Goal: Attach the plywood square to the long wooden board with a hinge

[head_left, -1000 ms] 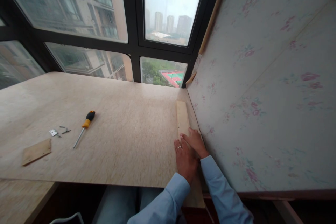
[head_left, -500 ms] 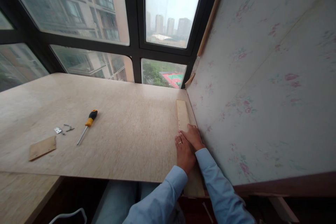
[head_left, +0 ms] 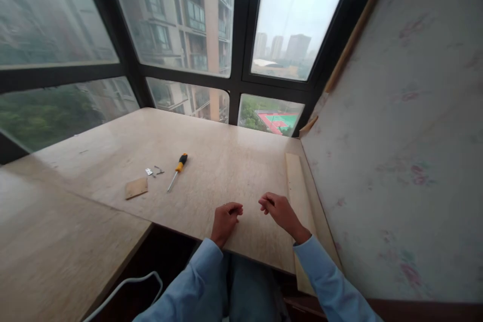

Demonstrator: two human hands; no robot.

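My left hand and my right hand hover just above the near part of the wooden tabletop, a little apart from each other. Both have the fingers curled in loosely, and nothing shows in either. A long pale wooden strip lies flat along the table's right side, next to the flowered wall panel; my right hand is just left of it, not touching it.
Farther left on the table lie a screwdriver with a yellow and black handle, small metal hardware pieces and a small flat wood piece. Large windows rise behind. A lower surface adjoins at left.
Both hands have come off the wooden strip and moved left toward the table's middle, fingers now curled. The view has swung left, so the tools appear nearer the centre.
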